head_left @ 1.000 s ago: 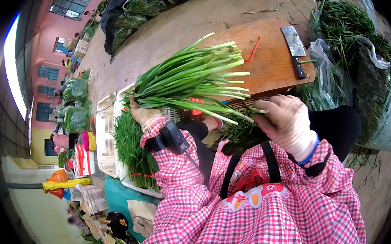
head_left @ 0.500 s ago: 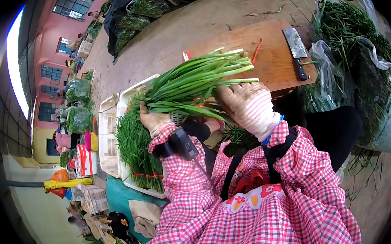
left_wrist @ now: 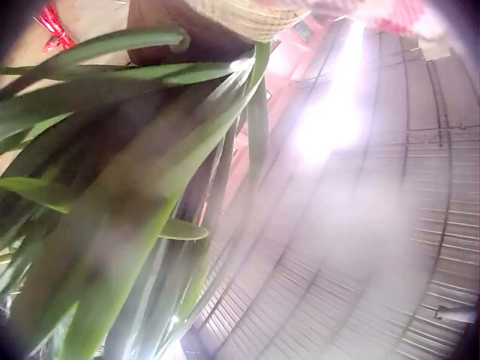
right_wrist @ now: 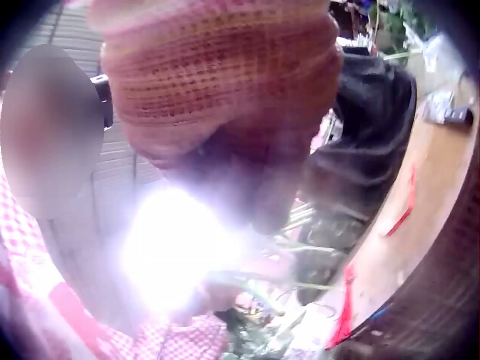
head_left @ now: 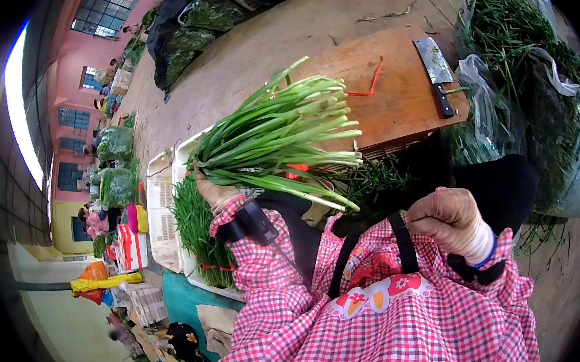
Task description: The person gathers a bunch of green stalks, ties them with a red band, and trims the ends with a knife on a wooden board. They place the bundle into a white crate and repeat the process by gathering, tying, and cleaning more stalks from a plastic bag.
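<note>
My gloved left hand (head_left: 216,194) grips a bunch of long flat-leaved garlic chives (head_left: 277,129) at its leafy end. The pale stalk ends fan out toward the wooden board. In the left wrist view, broad leaves (left_wrist: 112,202) hang close below the glove's edge. Apart from the bunch, my right hand (head_left: 445,219) is over my lap at the right with its fingers curled in. Nothing shows between them in the head view; in the right wrist view, glare washes out the area below the knit glove (right_wrist: 225,82).
A cleaver (head_left: 437,73) and a red tie (head_left: 376,79) lie on the wooden board (head_left: 402,111). Tied greens (head_left: 200,218) fill a white crate (head_left: 188,148) at the left. Plastic bags of greens (head_left: 536,117) stand at the right. Loose trimmings (head_left: 377,180) lie below the board.
My right hand went from pinching a low stalk to the bunch's stalk ends, then drew back right toward my body. My left hand keeps its grip; the stalk ends now spread more.
</note>
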A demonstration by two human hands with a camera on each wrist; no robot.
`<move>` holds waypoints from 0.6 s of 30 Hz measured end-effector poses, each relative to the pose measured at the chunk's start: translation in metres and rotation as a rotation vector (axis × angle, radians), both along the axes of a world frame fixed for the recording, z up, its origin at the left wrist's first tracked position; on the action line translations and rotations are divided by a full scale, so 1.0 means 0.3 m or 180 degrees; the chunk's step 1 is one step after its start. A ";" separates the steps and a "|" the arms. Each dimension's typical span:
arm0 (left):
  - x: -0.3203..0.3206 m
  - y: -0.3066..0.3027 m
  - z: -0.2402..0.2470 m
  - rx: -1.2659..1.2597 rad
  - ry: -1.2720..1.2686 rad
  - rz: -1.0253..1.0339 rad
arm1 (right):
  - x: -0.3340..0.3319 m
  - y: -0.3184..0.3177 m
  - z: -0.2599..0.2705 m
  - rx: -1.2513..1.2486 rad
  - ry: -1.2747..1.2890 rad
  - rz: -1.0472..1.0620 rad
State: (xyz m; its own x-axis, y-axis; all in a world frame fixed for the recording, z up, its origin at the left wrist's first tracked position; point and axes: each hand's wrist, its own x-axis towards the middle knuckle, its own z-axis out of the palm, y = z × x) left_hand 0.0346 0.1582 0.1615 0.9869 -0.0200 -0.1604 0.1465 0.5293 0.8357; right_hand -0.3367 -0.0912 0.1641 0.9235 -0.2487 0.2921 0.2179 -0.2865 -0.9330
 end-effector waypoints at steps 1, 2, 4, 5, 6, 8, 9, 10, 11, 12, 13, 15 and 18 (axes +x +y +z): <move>-0.004 -0.004 0.012 0.0005 0.0070 0.0048 | -0.023 -0.018 -0.011 0.0026 0.0295 -0.0019; -0.009 -0.007 0.027 0.0009 0.0138 0.0099 | -0.013 -0.040 -0.024 -0.0569 0.0350 0.0117; -0.028 -0.013 0.055 -0.0020 0.0120 -0.0030 | -0.022 -0.045 -0.021 -0.1178 0.1128 0.0056; -0.002 0.012 0.038 0.0040 -0.0054 -0.0275 | -0.008 -0.044 -0.031 -0.1212 0.1019 -0.0043; 0.021 0.040 0.021 -0.0120 -0.0077 -0.0373 | 0.017 -0.043 -0.021 -0.1198 0.0794 -0.0267; -0.015 0.027 0.054 -0.0269 -0.0062 -0.0422 | 0.098 -0.045 -0.009 -0.1244 0.0302 -0.0655; -0.055 0.001 0.087 -0.0260 -0.0027 -0.0394 | 0.150 -0.040 -0.015 -0.1245 -0.0001 -0.0836; -0.084 -0.027 0.110 -0.0253 0.0005 -0.0375 | 0.197 -0.035 -0.027 -0.1268 0.0035 -0.0915; -0.093 -0.031 0.109 -0.0262 -0.0068 -0.0517 | 0.236 -0.024 -0.030 -0.1288 0.0072 -0.0996; -0.106 -0.034 0.111 -0.0232 -0.0017 -0.0646 | 0.270 -0.004 -0.014 -0.1392 0.0092 -0.0992; -0.118 -0.039 0.116 -0.0207 0.0026 -0.0777 | 0.297 0.005 -0.004 -0.1501 0.0107 -0.0994; -0.144 -0.061 0.104 -0.0172 -0.0362 -0.0831 | 0.356 0.008 -0.050 -0.1895 -0.0008 -0.0878; -0.116 -0.022 0.056 -0.1188 -0.0719 -0.2081 | 0.394 0.023 -0.097 -0.1929 -0.0232 -0.0828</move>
State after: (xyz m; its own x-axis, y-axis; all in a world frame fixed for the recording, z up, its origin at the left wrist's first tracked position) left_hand -0.0002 0.1517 0.1782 0.7642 -0.6210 0.1743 0.3729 0.6459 0.6662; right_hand -0.2185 -0.0843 0.1350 0.8281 -0.2330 0.5099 0.1271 -0.8078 -0.5755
